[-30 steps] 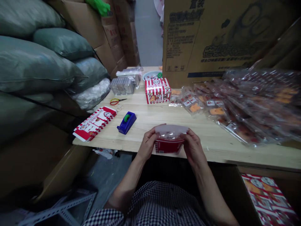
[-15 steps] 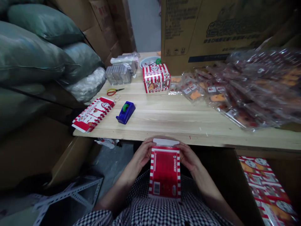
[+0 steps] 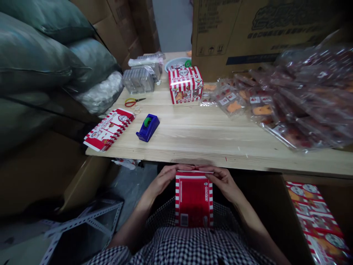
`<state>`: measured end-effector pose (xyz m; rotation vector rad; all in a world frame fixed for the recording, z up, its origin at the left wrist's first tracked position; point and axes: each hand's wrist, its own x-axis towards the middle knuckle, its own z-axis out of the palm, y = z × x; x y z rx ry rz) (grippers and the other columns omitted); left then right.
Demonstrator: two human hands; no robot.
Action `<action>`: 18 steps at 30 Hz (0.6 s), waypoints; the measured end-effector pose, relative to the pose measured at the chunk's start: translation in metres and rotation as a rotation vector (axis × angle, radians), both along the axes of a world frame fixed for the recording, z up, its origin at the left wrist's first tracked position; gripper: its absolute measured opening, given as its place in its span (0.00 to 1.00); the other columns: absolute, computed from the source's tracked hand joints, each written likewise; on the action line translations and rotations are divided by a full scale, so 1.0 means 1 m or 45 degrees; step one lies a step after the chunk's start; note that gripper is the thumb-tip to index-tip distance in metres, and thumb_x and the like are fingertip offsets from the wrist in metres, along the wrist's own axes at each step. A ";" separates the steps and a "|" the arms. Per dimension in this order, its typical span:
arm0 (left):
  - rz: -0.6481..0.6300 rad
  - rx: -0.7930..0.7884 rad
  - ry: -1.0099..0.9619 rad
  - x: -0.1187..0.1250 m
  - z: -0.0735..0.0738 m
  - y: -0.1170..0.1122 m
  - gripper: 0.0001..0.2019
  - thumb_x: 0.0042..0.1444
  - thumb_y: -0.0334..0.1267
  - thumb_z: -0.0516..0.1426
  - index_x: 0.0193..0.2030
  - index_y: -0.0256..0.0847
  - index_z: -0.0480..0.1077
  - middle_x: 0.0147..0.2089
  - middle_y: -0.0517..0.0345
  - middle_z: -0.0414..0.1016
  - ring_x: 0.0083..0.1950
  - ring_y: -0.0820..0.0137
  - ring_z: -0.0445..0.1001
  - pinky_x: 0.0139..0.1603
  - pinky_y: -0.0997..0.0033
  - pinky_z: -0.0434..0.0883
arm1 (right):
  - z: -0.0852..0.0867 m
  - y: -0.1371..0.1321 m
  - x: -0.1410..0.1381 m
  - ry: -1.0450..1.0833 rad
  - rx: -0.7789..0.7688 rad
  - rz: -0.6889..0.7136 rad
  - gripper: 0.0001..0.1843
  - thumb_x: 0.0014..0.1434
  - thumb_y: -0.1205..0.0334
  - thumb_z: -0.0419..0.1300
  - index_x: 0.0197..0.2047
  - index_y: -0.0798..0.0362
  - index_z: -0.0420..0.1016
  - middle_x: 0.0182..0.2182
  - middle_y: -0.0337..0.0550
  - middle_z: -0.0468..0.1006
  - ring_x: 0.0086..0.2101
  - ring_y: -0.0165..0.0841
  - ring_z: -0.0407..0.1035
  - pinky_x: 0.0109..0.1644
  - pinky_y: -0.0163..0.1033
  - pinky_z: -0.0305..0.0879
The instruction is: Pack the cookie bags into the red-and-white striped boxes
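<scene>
A red carton with white striped edges (image 3: 194, 202) rests against my lap, its printed panel and barcode facing me. At its upper left corner, my left hand (image 3: 167, 177) has its fingers laid along the top edge. My right hand (image 3: 222, 180) grips the upper right corner, thumb on the front panel and fingers over the top. The end flap lies folded down under the fingers of both hands. The inside of the carton is hidden.
On the table (image 3: 193, 141) are a blue tape dispenser (image 3: 148, 128), scissors (image 3: 134, 102), flattened cartons (image 3: 109, 129), an assembled striped box (image 3: 185, 85) and clear plastic cases (image 3: 138, 80). Bagged items (image 3: 303, 103) pile up at right. Several finished boxes (image 3: 320, 217) sit low at right.
The white flap that stood up at the carton's top is now folded down. Both hands have moved inward over the top edge. The view has shifted slightly.
</scene>
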<state>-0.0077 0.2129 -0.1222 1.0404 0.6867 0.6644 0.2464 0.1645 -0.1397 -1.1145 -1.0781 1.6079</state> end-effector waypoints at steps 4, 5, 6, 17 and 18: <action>-0.036 0.334 0.357 0.003 -0.004 0.007 0.17 0.61 0.41 0.59 0.56 0.43 0.77 0.59 0.50 0.76 0.63 0.57 0.72 0.66 0.58 0.64 | -0.006 0.006 0.005 -0.068 0.073 0.050 0.12 0.63 0.52 0.63 0.48 0.42 0.82 0.52 0.43 0.80 0.55 0.40 0.72 0.63 0.50 0.64; -0.033 0.352 0.376 0.004 -0.007 0.009 0.16 0.62 0.41 0.59 0.55 0.44 0.77 0.58 0.50 0.77 0.62 0.58 0.73 0.66 0.58 0.65 | -0.007 0.008 0.007 -0.086 0.084 0.069 0.12 0.63 0.52 0.63 0.48 0.42 0.82 0.52 0.43 0.81 0.55 0.40 0.72 0.63 0.50 0.63; -0.046 0.349 0.373 0.004 -0.008 0.012 0.16 0.62 0.41 0.58 0.55 0.44 0.77 0.58 0.50 0.77 0.61 0.58 0.73 0.66 0.57 0.65 | -0.007 0.010 0.009 -0.102 0.084 0.089 0.13 0.63 0.52 0.63 0.49 0.41 0.82 0.52 0.43 0.81 0.55 0.40 0.72 0.63 0.51 0.63; -0.367 0.148 0.326 0.004 0.013 0.046 0.18 0.60 0.44 0.60 0.56 0.42 0.76 0.56 0.49 0.79 0.56 0.60 0.78 0.61 0.59 0.70 | 0.020 0.041 0.018 -0.156 -0.013 0.314 0.16 0.58 0.48 0.66 0.47 0.44 0.83 0.47 0.42 0.83 0.50 0.40 0.76 0.59 0.50 0.68; -0.385 0.125 0.321 0.006 0.013 0.047 0.19 0.59 0.44 0.62 0.56 0.42 0.76 0.56 0.48 0.78 0.55 0.61 0.78 0.60 0.60 0.70 | 0.019 0.043 0.017 -0.142 -0.024 0.324 0.16 0.57 0.48 0.67 0.47 0.44 0.83 0.47 0.42 0.83 0.49 0.40 0.76 0.58 0.50 0.69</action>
